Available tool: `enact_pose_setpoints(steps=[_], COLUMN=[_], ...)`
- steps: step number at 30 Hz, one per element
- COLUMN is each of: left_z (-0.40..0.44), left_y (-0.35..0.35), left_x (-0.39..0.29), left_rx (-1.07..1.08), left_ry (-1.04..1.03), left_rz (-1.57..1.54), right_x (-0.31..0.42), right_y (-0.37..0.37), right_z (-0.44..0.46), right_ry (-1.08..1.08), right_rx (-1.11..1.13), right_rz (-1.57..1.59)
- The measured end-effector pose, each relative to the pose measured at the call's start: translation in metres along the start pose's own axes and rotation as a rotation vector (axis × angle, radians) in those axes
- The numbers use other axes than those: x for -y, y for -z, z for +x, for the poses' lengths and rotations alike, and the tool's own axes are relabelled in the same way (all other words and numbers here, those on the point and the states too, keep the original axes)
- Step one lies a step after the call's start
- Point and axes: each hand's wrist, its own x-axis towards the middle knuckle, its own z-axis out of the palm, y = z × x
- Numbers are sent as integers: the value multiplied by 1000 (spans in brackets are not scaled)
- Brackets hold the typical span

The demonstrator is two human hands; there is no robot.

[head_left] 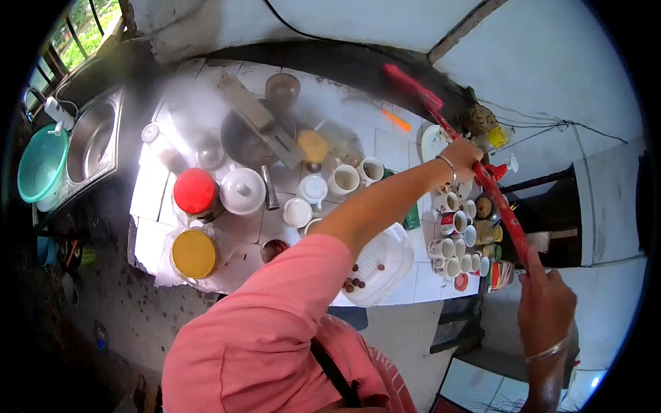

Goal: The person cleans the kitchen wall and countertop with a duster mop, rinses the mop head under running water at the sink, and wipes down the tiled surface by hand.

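Hold the long red pole [500,208] level at the right side of the tabletop [425,286], beside the mugs [452,221], with the left grip [463,160] wrapped round its middle and the right grip [549,306] closed on its near end. For good control, steer with the left and brace with the right, moving slowly enough to keep the shaft clear of the red spray bottle [494,173] just beside it. Read no brand or wording for certain on the printed mugs, too small to make out.
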Motion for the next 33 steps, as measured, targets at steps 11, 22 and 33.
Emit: enact_pose_setpoints(steps=[11, 22, 33], left_z=[-66, 30, -22], left_y=[88, -37, 47], left_x=[-89, 12, -115], left_rx=[-288, -106, -200], left_ry=[-50, -58, 47], left_rz=[80, 84, 77], right_x=[-59, -27, -128], right_y=[47, -20, 35], right_z=[-77, 20, -56], right_ry=[98, -43, 93], right_rx=[-25, 0, 12], right_rz=[183, 54, 224])
